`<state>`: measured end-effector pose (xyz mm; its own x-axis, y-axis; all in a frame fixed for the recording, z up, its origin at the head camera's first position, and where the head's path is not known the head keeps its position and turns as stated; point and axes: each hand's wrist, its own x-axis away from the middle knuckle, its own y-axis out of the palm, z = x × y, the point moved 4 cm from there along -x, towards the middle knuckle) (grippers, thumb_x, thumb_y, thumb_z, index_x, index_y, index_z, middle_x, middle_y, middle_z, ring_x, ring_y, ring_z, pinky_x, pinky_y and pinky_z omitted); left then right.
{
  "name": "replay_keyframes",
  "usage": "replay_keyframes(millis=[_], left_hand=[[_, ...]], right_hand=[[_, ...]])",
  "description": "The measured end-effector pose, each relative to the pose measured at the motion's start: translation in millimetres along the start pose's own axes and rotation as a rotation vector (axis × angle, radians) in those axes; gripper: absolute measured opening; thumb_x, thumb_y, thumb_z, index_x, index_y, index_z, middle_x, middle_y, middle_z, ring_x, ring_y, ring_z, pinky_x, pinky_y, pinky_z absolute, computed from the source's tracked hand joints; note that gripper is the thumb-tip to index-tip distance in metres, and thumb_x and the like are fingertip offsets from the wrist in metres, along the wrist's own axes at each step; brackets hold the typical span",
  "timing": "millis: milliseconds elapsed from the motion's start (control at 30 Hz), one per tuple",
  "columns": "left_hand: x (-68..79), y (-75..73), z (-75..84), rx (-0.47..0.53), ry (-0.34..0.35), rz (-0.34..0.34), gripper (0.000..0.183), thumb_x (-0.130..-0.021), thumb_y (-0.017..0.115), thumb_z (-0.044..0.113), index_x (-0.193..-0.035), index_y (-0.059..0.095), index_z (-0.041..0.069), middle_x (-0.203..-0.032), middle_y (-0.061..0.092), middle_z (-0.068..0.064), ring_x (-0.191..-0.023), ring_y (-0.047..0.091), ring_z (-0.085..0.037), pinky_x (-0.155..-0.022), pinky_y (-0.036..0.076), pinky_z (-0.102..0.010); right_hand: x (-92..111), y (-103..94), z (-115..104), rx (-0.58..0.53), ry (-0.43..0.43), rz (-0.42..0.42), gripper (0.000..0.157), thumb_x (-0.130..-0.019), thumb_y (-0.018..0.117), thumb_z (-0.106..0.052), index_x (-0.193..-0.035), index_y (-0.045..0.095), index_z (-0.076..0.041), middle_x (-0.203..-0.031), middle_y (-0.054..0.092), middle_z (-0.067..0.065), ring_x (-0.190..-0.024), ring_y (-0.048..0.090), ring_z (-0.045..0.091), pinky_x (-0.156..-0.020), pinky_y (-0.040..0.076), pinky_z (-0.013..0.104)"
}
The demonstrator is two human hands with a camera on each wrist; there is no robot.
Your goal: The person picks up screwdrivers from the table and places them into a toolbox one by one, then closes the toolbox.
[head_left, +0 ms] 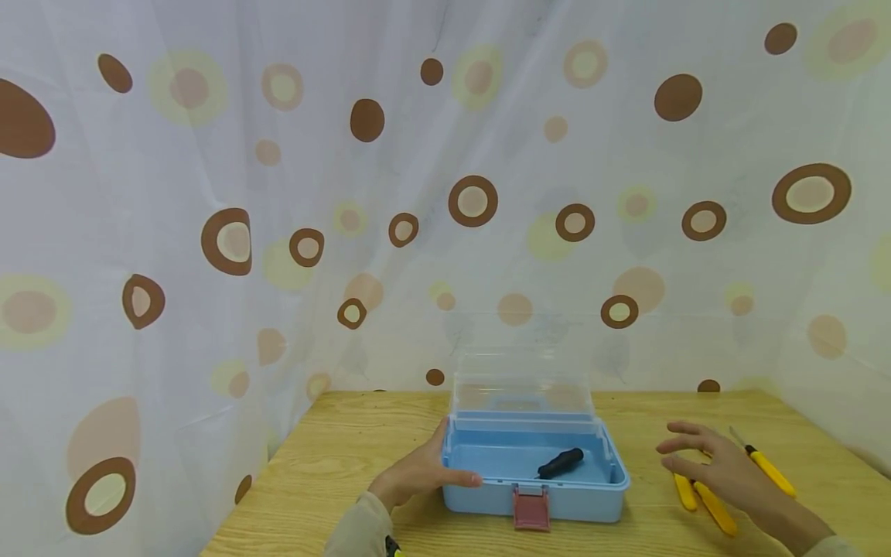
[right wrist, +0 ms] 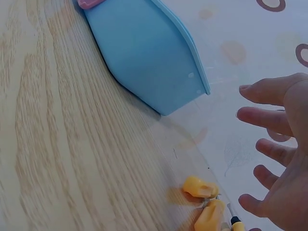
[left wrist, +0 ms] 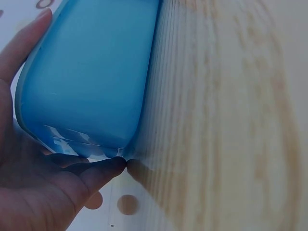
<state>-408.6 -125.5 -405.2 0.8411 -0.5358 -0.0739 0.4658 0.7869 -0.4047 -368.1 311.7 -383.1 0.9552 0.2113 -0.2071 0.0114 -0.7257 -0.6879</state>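
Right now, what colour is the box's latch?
Dusky pink; the latch shows best in the head view.

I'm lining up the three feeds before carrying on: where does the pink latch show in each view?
Head: below and right of the picture's middle, the pink latch is on the front of the blue box.
Left wrist: not in the picture.
Right wrist: at the top edge, left of the middle, partly cut off.
Shared landmark: the blue box, upper left in the left wrist view, top middle in the right wrist view.
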Motion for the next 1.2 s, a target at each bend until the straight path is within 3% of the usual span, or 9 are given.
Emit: replay_keyframes(millis=[233, 633, 867, 967, 1067, 1200], left_hand=[[1.2, -0.6, -2.8, -0.007, -0.034, 0.014, 0.126, -0.087, 0.084, 0.038, -0.166, -0.010, 0.013, -0.171, 0.000, -0.017, -0.152, 0.015, -0.039, -0.116, 0.020, -0.066], [0.4, -0.2, -1.5, -0.007, -0.017, 0.015, 0.123, -0.086, 0.085, 0.037, -0.167, -0.007, 0.015, -0.168, 0.016, -0.015, -0.145, 0.032, -0.036, -0.115, 0.026, -0.063], [0.1, 0.4, -2.2, -0.013, -0.030, 0.021, 0.124, -0.086, 0.085, 0.036, -0.167, -0.007, 0.015, -0.169, 0.013, -0.015, -0.146, 0.030, -0.036, -0.115, 0.025, -0.064], [-0.1, 0.7, -2.1, -0.013, -0.029, 0.020, 0.124, -0.086, 0.085, 0.036, -0.167, -0.007, 0.015, -0.169, 0.013, -0.015, -0.146, 0.030, -0.036, -0.115, 0.025, -0.064], [0.8, 0.5, -2.2, -0.017, -0.039, 0.024, 0.125, -0.086, 0.085, 0.036, -0.166, -0.008, 0.013, -0.170, 0.008, -0.016, -0.149, 0.025, -0.037, -0.116, 0.022, -0.065], [1.5, 0.5, -2.1, -0.016, -0.048, 0.027, 0.126, -0.086, 0.085, 0.036, -0.166, -0.009, 0.011, -0.171, 0.004, -0.017, -0.151, 0.021, -0.039, -0.116, 0.021, -0.065]], right_hand=[[-2.4, -2.2, 9.9, 0.008, 0.054, 0.000, 0.042, -0.105, 0.064, -0.035, -0.122, 0.071, 0.003, -0.156, 0.033, 0.035, -0.137, 0.023, 0.062, -0.097, 0.036, 0.075], [-4.7, -1.1, 23.9, 0.080, 0.091, 0.000, 0.045, -0.102, 0.067, -0.039, -0.119, 0.072, 0.002, -0.152, 0.033, 0.037, -0.133, 0.030, 0.064, -0.097, 0.038, 0.073], [-6.3, 0.8, 30.8, 0.135, 0.109, 0.035, 0.070, -0.099, 0.072, -0.035, -0.136, 0.048, 0.019, -0.129, 0.061, 0.031, -0.120, 0.053, 0.055, -0.090, 0.050, 0.061], [-6.6, 1.3, 32.3, 0.197, 0.111, 0.055, 0.055, -0.097, 0.074, -0.033, -0.121, 0.063, 0.015, -0.128, 0.061, 0.033, -0.120, 0.051, 0.057, -0.091, 0.049, 0.063], [-7.1, 1.7, 33.5, 0.261, 0.103, 0.077, 0.038, -0.096, 0.076, -0.032, -0.101, 0.076, 0.005, -0.137, 0.050, 0.040, -0.124, 0.044, 0.062, -0.094, 0.045, 0.066], [-8.1, 2.5, 37.0, 0.303, 0.099, 0.085, 0.033, -0.094, 0.077, -0.032, -0.094, 0.078, 0.002, -0.133, 0.054, 0.040, -0.124, 0.042, 0.064, -0.096, 0.043, 0.068]])
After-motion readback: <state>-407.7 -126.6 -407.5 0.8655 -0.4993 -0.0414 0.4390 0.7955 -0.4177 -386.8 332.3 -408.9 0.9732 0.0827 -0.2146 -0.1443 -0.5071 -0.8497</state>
